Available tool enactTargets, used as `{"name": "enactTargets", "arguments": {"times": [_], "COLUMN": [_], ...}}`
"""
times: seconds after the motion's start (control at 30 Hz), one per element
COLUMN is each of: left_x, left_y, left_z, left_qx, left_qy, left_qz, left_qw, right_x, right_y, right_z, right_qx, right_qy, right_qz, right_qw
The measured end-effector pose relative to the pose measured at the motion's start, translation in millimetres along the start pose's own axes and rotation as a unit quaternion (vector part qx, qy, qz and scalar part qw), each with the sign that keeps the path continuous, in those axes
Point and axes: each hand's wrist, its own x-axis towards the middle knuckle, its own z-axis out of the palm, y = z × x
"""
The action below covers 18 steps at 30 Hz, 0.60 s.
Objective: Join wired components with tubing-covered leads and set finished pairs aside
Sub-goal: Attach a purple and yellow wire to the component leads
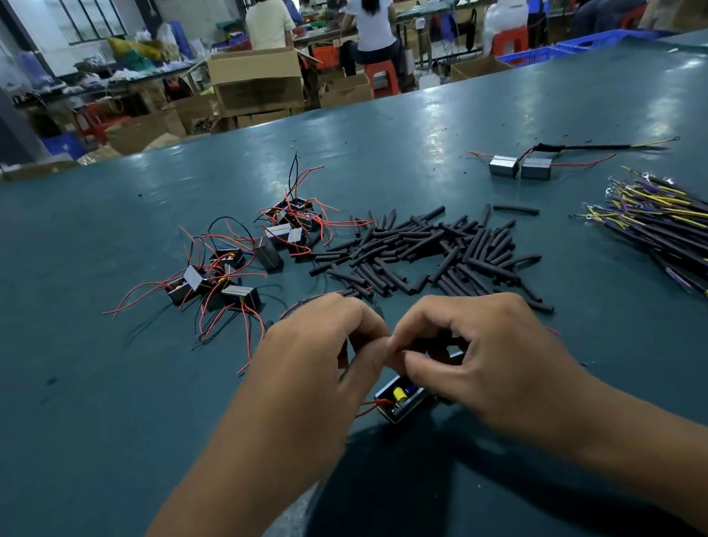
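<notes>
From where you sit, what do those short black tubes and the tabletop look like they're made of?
Short black tubes: probably soft matte plastic or rubber sleeving; dull and slightly flattened, some bent. Tabletop: hard surface with a glossy teal coating, judging by the light reflections; what lies beneath it can't be told.

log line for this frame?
stage: joining leads | left hand: pinching wire | right hand: pinching wire | component: under hands | finished pair: set aside

Both hands are meeting at the near centre of the table (pixel 62 270) — left hand (pixel 312 369) beside right hand (pixel 474 356), with one component (pixel 395 402) lying just below their fingers. Behind them, a tubing pile (pixel 424 252) is sitting mid-table; loose components (pixel 243 263) are lying to its left, a lead bundle (pixel 687 226) to its right — a joined pair (pixel 520 165) is resting behind that bundle.
</notes>
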Motion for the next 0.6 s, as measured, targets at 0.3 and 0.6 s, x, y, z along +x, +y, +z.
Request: {"name": "enactTargets", "arguments": {"times": [0.3, 0.6], "left_x": [22, 11], "left_y": [-9, 6], "left_z": [-38, -22], "left_qx": [0.317, 0.15], "left_qy": [-0.128, -0.13], "left_qz": [0.347, 0.127], "left_qw": [0.873, 0.972], "right_x": [1, -2], "right_y": [1, -2], "right_z": [0, 5], "right_qx": [-0.009, -0.024], "right_qy": [-0.029, 0.006], "right_qz": [-0.032, -0.033], "right_qw": [0.999, 0.999]}}
